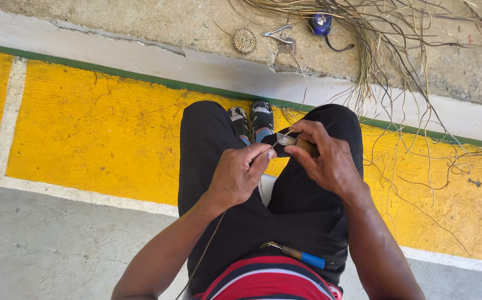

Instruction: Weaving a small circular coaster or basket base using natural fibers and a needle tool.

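Fibre, a thin pale strand, runs between my two hands over my lap in the head view, and I see it trailing down past my left wrist toward 7 o'clock. My left hand pinches it, thumb and forefinger closed tight on the strand, other fingers curled in. At 2 o'clock from that hand, just beside it, my right hand is wrapped shut around a knife, blade pointing to 9 o'clock and touching the strand where the hands meet. A dark cloth lies under the blade on my right knee. At 6 o'clock, a blue-handled tool rests at my waist. Far off at 12 o'clock I see a small woven disc, pliers and a blue reel on the concrete, with a bundle of loose fibres spreading at 1 o'clock.
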